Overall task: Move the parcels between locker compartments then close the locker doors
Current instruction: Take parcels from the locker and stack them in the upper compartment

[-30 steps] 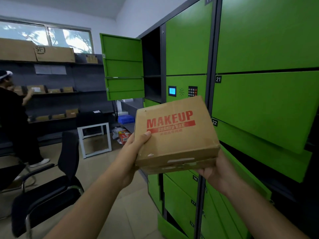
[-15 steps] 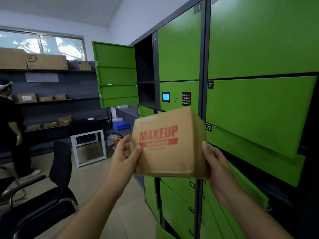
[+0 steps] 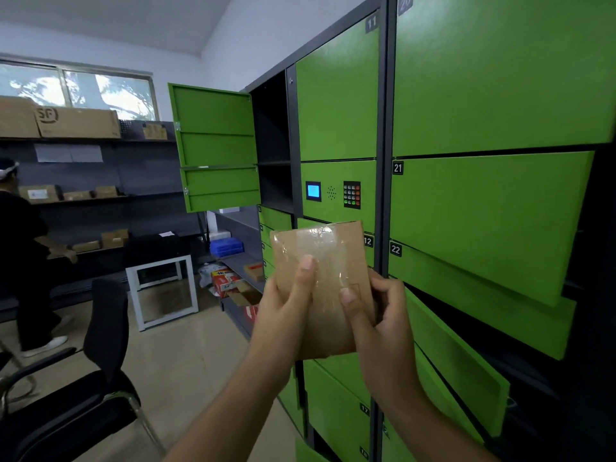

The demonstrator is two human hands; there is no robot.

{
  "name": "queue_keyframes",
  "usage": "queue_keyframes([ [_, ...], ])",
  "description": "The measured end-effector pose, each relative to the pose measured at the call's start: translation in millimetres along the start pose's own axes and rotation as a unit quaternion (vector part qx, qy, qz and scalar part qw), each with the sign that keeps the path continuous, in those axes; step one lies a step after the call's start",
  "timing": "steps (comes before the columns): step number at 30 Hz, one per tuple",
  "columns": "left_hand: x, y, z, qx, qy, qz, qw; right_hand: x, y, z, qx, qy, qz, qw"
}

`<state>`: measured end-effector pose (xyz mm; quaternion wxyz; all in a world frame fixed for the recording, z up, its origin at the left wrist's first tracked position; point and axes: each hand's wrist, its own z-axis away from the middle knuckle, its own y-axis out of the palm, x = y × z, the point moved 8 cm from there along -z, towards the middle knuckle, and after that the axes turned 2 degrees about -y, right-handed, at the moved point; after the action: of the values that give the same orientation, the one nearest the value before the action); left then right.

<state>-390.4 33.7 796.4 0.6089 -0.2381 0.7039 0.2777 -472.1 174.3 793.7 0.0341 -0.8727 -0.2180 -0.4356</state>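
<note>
I hold a brown cardboard parcel upright in front of the green locker, its plain taped face toward me. My left hand grips its left edge with the thumb across the face. My right hand grips its right side, thumb on the face. Doors 21 and 22 to the right hang ajar, with another open door below them. At the far left of the locker, two doors stand wide open beside dark compartments.
A keypad and small screen sit on the locker's middle column. A black chair stands at lower left, a white frame table behind it. A person works at shelves with cartons along the left wall. Boxes lie on the floor near the locker.
The parcel has been turned over in my hands: its red MAKEUP print no longer faces me and the plain taped side does. My view has shifted slightly left.
</note>
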Motion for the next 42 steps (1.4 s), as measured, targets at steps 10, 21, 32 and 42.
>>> queue_keyframes([
  [10,13.7,-35.4,-13.7,-0.060,-0.007,0.114,0.992,-19.5,-9.0,-44.3,0.084,0.056,0.133,0.986],
  [21,-9.7,-68.8,-24.7,-0.117,0.001,0.008,0.993,-41.7,-37.6,-59.8,0.065,0.178,-0.030,0.981],
  [32,-32.5,-45.7,-17.1,0.029,0.020,0.113,0.993,0.7,-27.7,-55.7,0.111,0.117,-0.178,0.971],
  [42,-49.6,-38.0,-9.6,0.074,0.052,0.112,0.990,-2.4,-32.9,-45.2,0.119,0.140,-0.105,0.977],
])
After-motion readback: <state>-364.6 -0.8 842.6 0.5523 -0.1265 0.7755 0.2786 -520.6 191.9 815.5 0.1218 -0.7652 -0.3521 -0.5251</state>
